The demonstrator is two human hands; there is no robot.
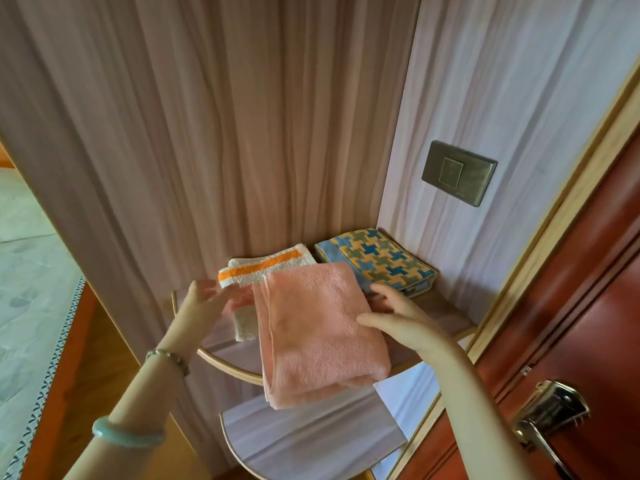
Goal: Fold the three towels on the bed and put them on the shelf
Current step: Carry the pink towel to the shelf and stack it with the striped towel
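Observation:
A folded pink towel (317,327) lies on the curved corner shelf (446,311), partly over a folded white towel with an orange stripe (263,266); its near end hangs past the shelf's front edge. A folded blue and yellow patterned towel (379,259) rests at the back right of the shelf. My left hand (204,303) touches the pink towel's left edge with fingers spread. My right hand (398,315) grips the towel's right edge, thumb on top and fingers under the fold.
A lower curved shelf (294,441) sits beneath. A metal wall switch (457,173) is on the right wall. A red-brown door (588,306) with a metal handle (550,417) stands at the right. A wood panel wall encloses the left.

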